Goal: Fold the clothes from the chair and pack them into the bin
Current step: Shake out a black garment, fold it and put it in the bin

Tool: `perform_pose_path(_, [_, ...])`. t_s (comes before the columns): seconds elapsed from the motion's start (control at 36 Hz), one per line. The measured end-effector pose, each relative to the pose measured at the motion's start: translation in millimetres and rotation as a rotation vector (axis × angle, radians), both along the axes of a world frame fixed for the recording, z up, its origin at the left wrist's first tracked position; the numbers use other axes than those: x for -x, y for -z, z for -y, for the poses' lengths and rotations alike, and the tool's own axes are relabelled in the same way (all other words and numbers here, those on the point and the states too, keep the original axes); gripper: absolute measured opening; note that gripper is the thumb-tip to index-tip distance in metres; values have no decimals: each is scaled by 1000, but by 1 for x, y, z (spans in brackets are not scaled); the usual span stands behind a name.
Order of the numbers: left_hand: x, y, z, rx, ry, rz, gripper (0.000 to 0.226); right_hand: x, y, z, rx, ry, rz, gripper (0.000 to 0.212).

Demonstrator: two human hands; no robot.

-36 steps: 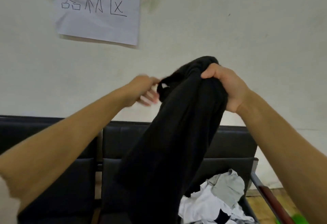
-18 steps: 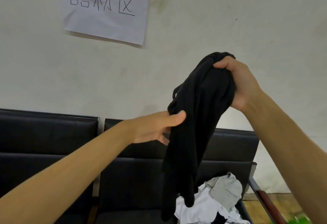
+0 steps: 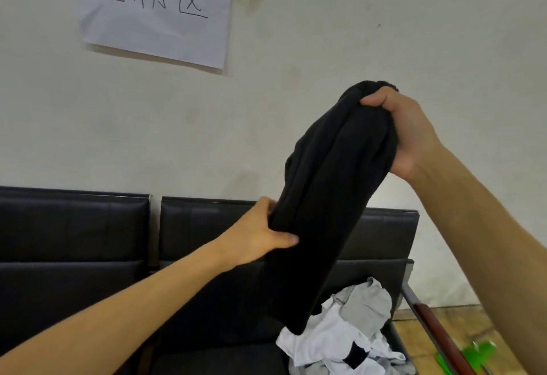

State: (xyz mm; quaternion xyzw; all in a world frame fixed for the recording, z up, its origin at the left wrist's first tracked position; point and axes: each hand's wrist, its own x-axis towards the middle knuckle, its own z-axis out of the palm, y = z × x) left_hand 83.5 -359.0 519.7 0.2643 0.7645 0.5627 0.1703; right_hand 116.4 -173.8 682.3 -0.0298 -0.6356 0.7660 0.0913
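A black garment (image 3: 328, 197) hangs bunched in the air in front of the wall. My right hand (image 3: 405, 129) grips its top end, fingers curled round the cloth. Lower down, my left hand (image 3: 260, 238) holds the garment's left side, thumb on the front and fingers behind it. The garment's lower end dangles just above a pile of white and grey clothes (image 3: 349, 336) lying on the right seat of the black chair (image 3: 189, 256). No bin is in view.
The black bench chair has several seats along a pale wall, with a brown armrest (image 3: 438, 336) at its right end. A paper sign (image 3: 157, 10) hangs on the wall. Something green (image 3: 479, 354) lies on the wooden floor at the right.
My left hand has slid down the garment from near the top to its middle and taken hold of its side. My right hand kept its grip on the top.
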Motion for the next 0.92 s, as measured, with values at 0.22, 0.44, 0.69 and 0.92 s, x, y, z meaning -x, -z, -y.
perform_pose_path(0.22, [44, -15, 51, 88, 0, 76, 17, 5, 35, -50, -499, 156, 437, 20])
perform_pose_path(0.44, [72, -38, 81, -327, -125, 310, 14, -2, 57, -70, -646, 94, 535, 29])
perform_pose_path(0.69, [88, -35, 104, -701, -169, 428, 60, -9, 69, -86, -338, 44, 499, 36])
perform_pose_path(0.92, [93, -43, 108, -776, -391, 408, 21, -11, 81, -96, -262, 82, 492, 35])
